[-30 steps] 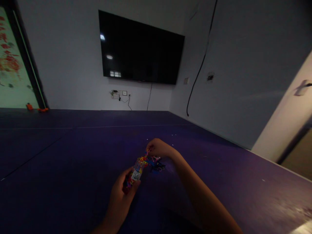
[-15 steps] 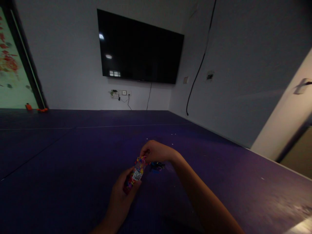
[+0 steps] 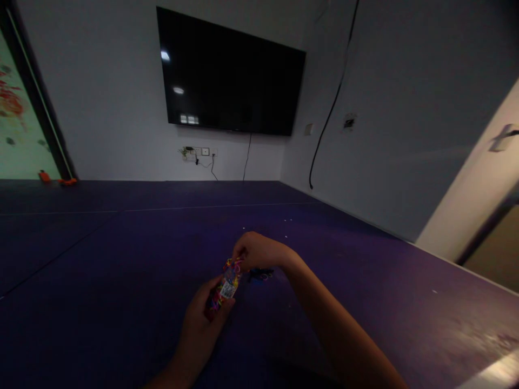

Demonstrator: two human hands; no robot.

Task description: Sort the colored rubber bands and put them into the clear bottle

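Note:
My left hand (image 3: 199, 316) is wrapped round a small clear bottle (image 3: 228, 289) with a white printed label. Tilted up and to the right, the bottle is filled with colourful elastic bands (image 3: 214, 302). More bands, in pink, yellow and red, bunch at its mouth (image 3: 231, 265). There my right hand (image 3: 259, 249) is closed, its fingertips pinched at these bands; the fingertips are partly hidden. Behind the right wrist, a small pile of dark and blue bands (image 3: 260, 275) lies on the purple floor.
The purple floor (image 3: 121, 259) has thin seams and a few white specks. A wall-mounted television (image 3: 231, 75) hangs ahead, above sockets (image 3: 198, 153) and cords. A black cable (image 3: 330, 113) runs down the right wall. Orange objects (image 3: 44, 176) stand at far left.
The view has shifted slightly. Both hands keep nearly the same place at the bottle, with the right fingers still at its mouth.

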